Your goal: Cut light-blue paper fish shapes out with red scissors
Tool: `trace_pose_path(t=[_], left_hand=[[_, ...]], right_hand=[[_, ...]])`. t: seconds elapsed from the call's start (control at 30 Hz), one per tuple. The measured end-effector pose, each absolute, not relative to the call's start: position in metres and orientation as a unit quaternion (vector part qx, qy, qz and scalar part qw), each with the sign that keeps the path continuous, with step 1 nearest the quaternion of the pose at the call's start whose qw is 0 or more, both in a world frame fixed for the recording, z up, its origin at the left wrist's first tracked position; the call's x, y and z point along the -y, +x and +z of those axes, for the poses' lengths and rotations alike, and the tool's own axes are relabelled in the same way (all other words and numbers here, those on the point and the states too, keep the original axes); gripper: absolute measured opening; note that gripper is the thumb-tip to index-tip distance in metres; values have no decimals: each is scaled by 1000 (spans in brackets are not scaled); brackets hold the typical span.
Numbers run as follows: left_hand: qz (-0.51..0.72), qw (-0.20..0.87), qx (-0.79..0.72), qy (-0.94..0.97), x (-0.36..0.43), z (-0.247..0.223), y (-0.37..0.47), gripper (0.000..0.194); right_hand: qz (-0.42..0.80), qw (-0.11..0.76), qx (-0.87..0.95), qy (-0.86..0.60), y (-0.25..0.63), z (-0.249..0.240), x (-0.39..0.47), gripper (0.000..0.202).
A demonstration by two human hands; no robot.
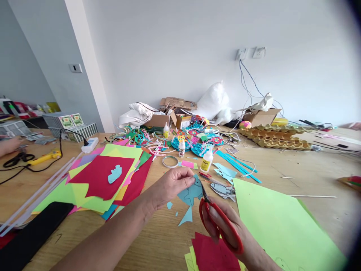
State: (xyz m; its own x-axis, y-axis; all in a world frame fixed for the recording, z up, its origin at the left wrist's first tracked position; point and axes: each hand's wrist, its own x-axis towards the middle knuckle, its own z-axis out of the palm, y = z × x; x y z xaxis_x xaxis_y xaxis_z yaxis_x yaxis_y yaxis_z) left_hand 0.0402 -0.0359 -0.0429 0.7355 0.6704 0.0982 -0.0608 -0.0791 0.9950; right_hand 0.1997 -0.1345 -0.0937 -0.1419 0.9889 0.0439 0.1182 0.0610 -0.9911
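Between thumb and fingers, my left hand (177, 182) pinches a piece of blue paper (189, 195) with a fish-like outline drawn on it. My right hand (225, 222) is closed round the handles of red-handled scissors (229, 239). Their dark blades are at the right edge of the blue paper. Below the paper lie blue offcuts (186, 217). Just beyond my right hand is a cut-out grey-blue fish (222, 190), next to a red pen (205, 175). Nearer me is a small stack of red and yellow paper (216, 254).
Stacked coloured sheets (105, 173) lie left, topped by a blue cut-out (115, 174). A large green sheet (276, 222) covers the right. Glue bottles (207, 162), a tape roll (170, 161), craft pieces and egg trays (273, 137) stand behind. Another person's hand (11, 145) shows far left.
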Motion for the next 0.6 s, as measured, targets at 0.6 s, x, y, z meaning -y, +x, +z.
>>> trace_pose_path(t=[0.6], left_hand=[[273,634,-226,687,38,-40,40,24]], right_hand=[[490,455,570,-477,199,-94,135,46]])
